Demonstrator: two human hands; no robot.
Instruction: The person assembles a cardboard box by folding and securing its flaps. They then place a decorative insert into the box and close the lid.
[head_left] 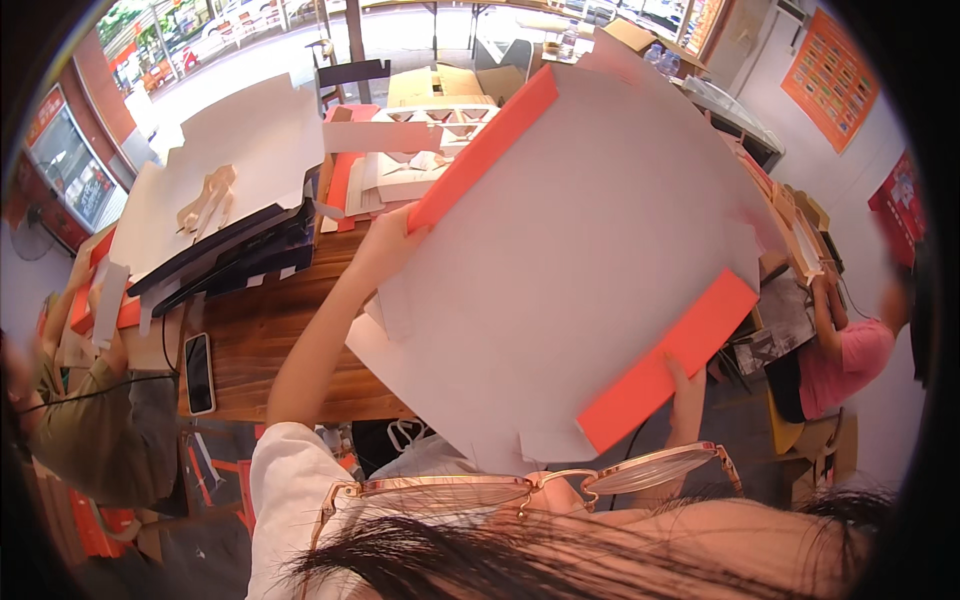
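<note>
Two grips point(392, 241) point(687, 388) hold one white sheet point(560, 260) by two red-orange edges point(487, 152) point(640, 386).

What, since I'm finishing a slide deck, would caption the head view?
Left hand and right hand hold a large white cardboard sheet with red flaps by a wooden table.

L grip point(391, 244) fwd, R grip point(686, 392) low

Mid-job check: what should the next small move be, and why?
Probably slide the right hand along the near red-orange strip, pressing its fold, while the left hand steadies the white sheet by the far strip. Both strips lie coloured side up along the sheet's edges, which suggests turned-in flaps, and the right thumb is already on the near one.
</note>
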